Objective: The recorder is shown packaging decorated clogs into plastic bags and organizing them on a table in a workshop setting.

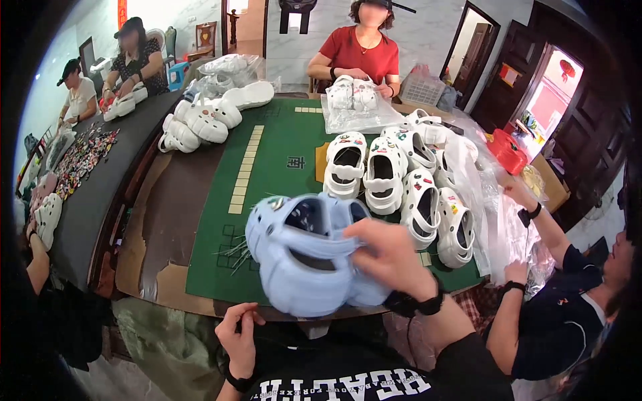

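My right hand (394,252) grips a pair of light blue clogs (304,284) by the heel straps and lifts them over the near edge of the green mat (267,160). The clogs are tilted and slightly blurred, and one partly hides the other. Some charms show on the upper part of the left one. Below the table edge, close to my body, my left hand (237,337) has its fingers curled in, with nothing in it. Right behind the blue pair stand several white clogs (384,177) with coloured charms.
More white clogs (200,120) are piled at the far left of the table. Clear plastic bags (495,214) lie along the right side, by a co-worker's hands. A person in red (361,53) handles bagged white clogs opposite. Loose charms (83,157) cover part of the dark left table.
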`<state>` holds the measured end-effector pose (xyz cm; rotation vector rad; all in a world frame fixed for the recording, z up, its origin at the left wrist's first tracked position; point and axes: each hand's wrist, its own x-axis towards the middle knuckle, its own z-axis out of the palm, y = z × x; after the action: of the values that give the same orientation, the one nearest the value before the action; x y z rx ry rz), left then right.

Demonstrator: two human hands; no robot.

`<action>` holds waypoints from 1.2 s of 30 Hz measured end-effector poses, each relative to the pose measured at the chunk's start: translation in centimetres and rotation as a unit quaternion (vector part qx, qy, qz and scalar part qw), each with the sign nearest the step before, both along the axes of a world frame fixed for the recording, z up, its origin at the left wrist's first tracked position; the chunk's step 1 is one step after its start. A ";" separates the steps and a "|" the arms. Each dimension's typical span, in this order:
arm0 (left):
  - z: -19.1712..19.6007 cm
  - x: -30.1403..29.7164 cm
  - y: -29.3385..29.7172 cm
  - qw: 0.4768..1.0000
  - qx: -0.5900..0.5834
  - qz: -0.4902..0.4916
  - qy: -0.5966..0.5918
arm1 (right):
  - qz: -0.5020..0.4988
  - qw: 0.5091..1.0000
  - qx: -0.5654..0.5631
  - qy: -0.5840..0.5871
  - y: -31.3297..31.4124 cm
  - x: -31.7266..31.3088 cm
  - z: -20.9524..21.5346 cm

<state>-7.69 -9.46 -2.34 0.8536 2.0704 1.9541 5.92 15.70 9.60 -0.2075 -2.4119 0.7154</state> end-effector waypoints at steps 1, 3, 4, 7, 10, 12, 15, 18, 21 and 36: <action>0.0 -0.1 0.0 1.000 0.014 0.017 -0.001 | -0.003 0.999 -0.023 0.023 0.9 0.5 1.1; -0.2 -0.5 -0.2 1.000 0.007 0.023 0.000 | -0.041 0.994 -0.071 0.067 2.9 0.8 1.7; 0.0 -0.5 0.5 1.000 0.017 0.001 -0.003 | -0.068 0.991 -0.081 0.084 4.2 1.9 2.9; 0.0 -0.5 1.5 0.999 0.011 -0.045 0.000 | -0.122 0.982 -0.054 0.134 8.6 3.2 4.5; -0.3 -0.4 1.1 0.999 -0.016 -0.025 0.030 | -0.120 0.982 -0.013 0.143 12.2 2.3 3.5; 0.5 -0.5 1.1 0.999 -0.028 -0.022 0.037 | -0.213 0.964 0.119 0.107 14.1 2.5 3.4; -0.1 -0.5 0.8 0.999 -0.016 -0.022 0.033 | -0.260 0.943 0.190 0.086 17.9 4.4 2.2; 0.0 -0.6 0.6 0.999 -0.022 -0.021 0.039 | -0.312 0.927 0.201 0.063 20.0 5.7 1.0; 0.3 -0.7 0.4 0.999 -0.031 -0.033 0.030 | -0.346 0.908 0.212 0.098 21.7 7.0 0.9; -0.2 -37.3 12.5 0.980 -0.131 0.096 0.113 | -0.421 0.825 0.375 0.051 26.2 8.6 -1.7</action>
<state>-44.94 3.00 -2.53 0.8807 2.5582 1.6780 14.53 41.93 7.88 -0.7953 -1.9958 -0.6018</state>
